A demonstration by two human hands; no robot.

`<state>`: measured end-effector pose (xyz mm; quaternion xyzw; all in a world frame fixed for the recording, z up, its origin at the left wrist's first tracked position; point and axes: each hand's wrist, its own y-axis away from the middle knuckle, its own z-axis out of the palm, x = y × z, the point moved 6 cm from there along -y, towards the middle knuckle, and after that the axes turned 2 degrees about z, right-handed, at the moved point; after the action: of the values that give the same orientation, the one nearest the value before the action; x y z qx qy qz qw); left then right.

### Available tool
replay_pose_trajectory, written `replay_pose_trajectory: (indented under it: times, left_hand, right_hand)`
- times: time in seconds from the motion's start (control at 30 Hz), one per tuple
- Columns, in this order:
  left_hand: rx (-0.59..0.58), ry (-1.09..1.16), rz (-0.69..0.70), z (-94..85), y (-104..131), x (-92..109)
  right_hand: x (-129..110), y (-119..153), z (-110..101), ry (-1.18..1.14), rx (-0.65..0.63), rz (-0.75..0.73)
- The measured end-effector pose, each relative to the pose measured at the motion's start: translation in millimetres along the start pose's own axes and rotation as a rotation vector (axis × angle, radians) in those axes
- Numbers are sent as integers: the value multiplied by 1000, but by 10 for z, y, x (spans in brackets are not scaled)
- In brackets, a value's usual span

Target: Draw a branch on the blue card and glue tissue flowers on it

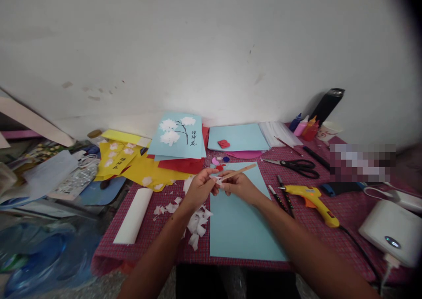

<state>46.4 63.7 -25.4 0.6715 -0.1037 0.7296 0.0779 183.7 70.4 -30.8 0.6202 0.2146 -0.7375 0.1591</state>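
My left hand (201, 188) pinches a small piece of white tissue paper (216, 180) over the top of a light blue sheet (242, 228). Close beside it, my right hand (240, 187) grips a flat wooden stick (240, 171), whose far end slants up to the right. The stick's lower end meets the paper between my fingertips, which partly hide it. Torn white paper scraps (197, 224) lie in a loose pile left of the blue sheet. Just beyond my hands are small pink, red and blue paint blobs (215, 161).
Right of the sheet lie black pens (278, 198), scissors (301, 165) and a yellow glue gun (308, 198) with its cord. A white folded paper (134, 215) rests at left. Behind are a blue flower picture (178, 136), paint bottles (310, 127) and a black flask (329, 105) by the wall.
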Motion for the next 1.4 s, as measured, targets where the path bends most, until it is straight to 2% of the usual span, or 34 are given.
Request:
replay_pose_trajectory:
  times: [0.17,0.33,0.63,0.77,1.0,1.2,1.4]
  left_hand:
    - [-76,-15,19,68,15,-1]
    - [-99,-12,42,93,33,24]
    - [-139,-76,58,130,67,36]
    - [-200,-88,76,154,79,29]
    - [-268,-39,117,152,117,80]
    - [-331,-62,92,204,172,78]
    - [-274,-70,69,179,154,98]
  right_hand:
    - [-19,14,-62,29,156,-29]
    - [-5,15,-97,65,207,-45]
    - [-44,19,-60,100,201,-45]
    - [-64,27,-45,104,169,-42]
    - [-111,51,-12,-21,-13,-62]
    - [8,55,-128,-105,117,15]
    - [-36,49,-123,-46,147,-2]
